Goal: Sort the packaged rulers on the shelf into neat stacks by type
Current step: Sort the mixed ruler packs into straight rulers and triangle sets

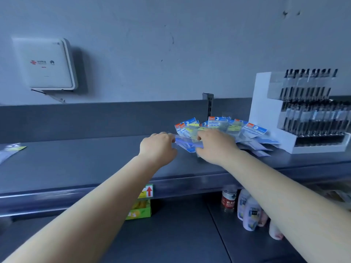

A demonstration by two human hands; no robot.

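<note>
A loose pile of packaged rulers [224, 126] with blue, orange and yellow header cards lies fanned out on the dark grey shelf [95, 164], right of middle. My left hand [157, 147] pinches the left end of a blue ruler pack [187, 144] at the pile's front left. My right hand [216, 145] rests on the pile with its fingers curled round the same pack's right part. One single ruler pack [11, 151] lies alone at the shelf's far left edge.
A white tiered display of black pens [303, 111] stands right of the pile. A slotted upright post [208, 107] rises behind it. A white wall box [45, 63] hangs at upper left. Below: a green carton [139, 209] and several bottles [247, 211].
</note>
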